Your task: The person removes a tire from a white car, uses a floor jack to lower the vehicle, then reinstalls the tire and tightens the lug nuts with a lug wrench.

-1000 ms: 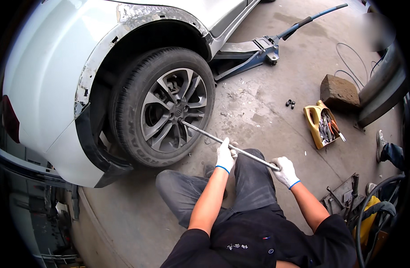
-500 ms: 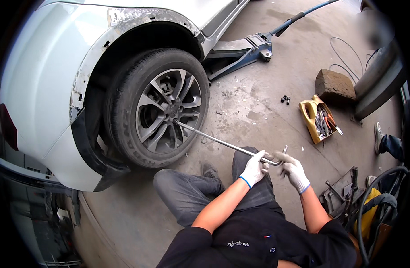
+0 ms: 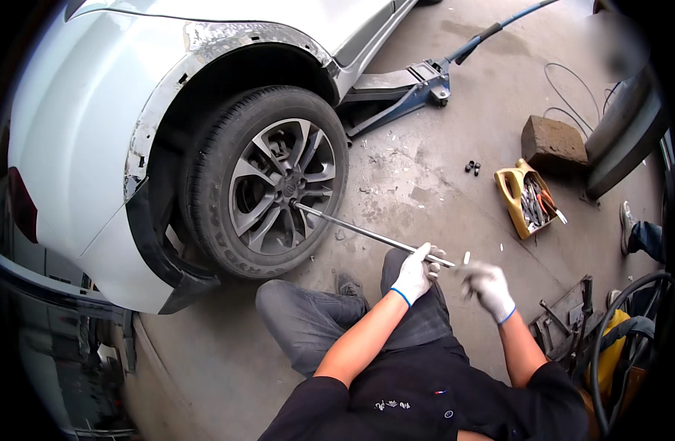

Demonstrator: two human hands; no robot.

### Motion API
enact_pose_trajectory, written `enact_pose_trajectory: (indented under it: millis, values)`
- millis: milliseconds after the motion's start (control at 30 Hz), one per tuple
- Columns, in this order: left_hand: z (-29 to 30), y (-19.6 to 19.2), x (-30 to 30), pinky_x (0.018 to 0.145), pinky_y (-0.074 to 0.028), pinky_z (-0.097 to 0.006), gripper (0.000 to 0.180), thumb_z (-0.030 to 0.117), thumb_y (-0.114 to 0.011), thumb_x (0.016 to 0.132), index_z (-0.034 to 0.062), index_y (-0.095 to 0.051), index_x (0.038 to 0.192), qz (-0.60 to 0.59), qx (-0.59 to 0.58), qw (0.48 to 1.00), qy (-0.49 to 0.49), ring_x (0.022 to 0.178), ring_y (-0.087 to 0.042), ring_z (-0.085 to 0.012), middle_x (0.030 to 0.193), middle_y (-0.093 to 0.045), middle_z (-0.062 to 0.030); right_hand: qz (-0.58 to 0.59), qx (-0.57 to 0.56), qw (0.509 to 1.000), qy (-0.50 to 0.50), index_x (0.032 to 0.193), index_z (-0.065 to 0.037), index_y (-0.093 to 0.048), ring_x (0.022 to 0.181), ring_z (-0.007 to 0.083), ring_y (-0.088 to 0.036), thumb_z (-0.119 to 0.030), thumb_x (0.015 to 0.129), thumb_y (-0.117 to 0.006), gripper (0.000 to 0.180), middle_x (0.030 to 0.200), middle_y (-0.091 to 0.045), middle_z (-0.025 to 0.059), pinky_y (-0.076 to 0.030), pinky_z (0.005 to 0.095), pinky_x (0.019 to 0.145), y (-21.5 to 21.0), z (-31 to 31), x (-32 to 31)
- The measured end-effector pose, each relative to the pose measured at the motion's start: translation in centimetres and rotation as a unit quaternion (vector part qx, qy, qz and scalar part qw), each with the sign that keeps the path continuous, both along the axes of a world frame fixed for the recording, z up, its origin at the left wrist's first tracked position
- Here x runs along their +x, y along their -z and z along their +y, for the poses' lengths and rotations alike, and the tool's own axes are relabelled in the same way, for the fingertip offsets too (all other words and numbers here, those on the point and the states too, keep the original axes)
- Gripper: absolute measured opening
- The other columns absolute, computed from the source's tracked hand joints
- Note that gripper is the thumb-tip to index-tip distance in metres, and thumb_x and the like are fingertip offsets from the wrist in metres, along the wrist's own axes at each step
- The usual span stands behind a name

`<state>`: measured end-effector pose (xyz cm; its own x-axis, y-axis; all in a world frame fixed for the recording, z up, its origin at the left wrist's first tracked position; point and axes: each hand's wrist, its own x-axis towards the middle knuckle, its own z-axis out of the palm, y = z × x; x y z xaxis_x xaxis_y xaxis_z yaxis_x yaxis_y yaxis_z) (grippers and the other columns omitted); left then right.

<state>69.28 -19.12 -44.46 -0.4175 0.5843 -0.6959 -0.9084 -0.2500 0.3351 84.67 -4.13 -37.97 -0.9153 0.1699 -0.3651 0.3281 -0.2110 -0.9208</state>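
A long metal lug wrench (image 3: pixel 359 231) runs from the hub of the wheel (image 3: pixel 251 239) toward me, its far end at a wheel nut. My left hand (image 3: pixel 414 275), in a white glove with a blue cuff, is wrapped round the shaft close to its near end. Beside that end is my gloved right hand (image 3: pixel 492 290), its fingers smeared by motion, so whether it grips the bent handle cannot be made out. The tyre sits inside the wheel arch of a white car (image 3: pixel 80 140), whose arch edge shows bare, scraped patches.
A blue floor jack (image 3: pixel 407 99) reaches under the car's side. To the right lie small black sockets (image 3: pixel 472 167), a cut yellow jug (image 3: pixel 520 209) of tools and a brown block (image 3: pixel 554 142). Metal parts (image 3: pixel 569 316) and a black hose (image 3: pixel 598 353) lie at the lower right. Another person's leg (image 3: pixel 644 237) shows.
My right hand has moved slightly right and down around the wrench's bent end. The left hand keeps its hold on the shaft. The whole view has shifted a little.
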Motion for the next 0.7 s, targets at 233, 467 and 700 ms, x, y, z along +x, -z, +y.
enact_pose_trajectory:
  millis: [233,467,700]
  values:
    - [-0.4,0.2,0.1,0.044,-0.037,-0.024,0.018,0.03,-0.057,0.099,0.0127,-0.057,0.101,0.005,0.025,1.0,-0.008,0.057,-0.055,-0.0109,0.094,-0.067,-0.0068,0.05,-0.023,0.998,-0.038,0.112,0.002,-0.071,0.059,0.0154,-0.063,0.001,0.08,-0.042,0.043,0.074,-0.068,0.0095,-0.051,0.0301,0.058,-1.9,-0.3,0.0]
    - [-0.6,-1.1,-0.5,0.044,-0.035,-0.023,0.02,0.032,-0.058,0.099,0.0118,-0.058,0.098,0.032,0.02,0.999,-0.011,0.056,-0.054,-0.011,0.095,-0.066,-0.0077,0.037,0.001,0.999,-0.007,0.105,0.005,-0.071,0.061,0.015,-0.064,0.004,0.077,-0.042,0.04,0.073,-0.067,0.0089,-0.052,0.0298,0.056,0.0,-1.3,0.1]
    - [-0.3,-2.0,-0.8,0.045,-0.034,-0.024,0.018,0.029,-0.055,0.1,0.0111,-0.058,0.101,0.028,0.034,0.999,-0.019,0.056,-0.052,-0.0125,0.092,-0.064,-0.0074,-0.021,0.058,0.998,-0.029,0.115,-0.001,-0.071,0.065,0.013,-0.064,0.004,0.076,-0.042,0.049,0.08,-0.069,0.0074,-0.052,0.0267,0.062,0.8,-1.4,-0.6]
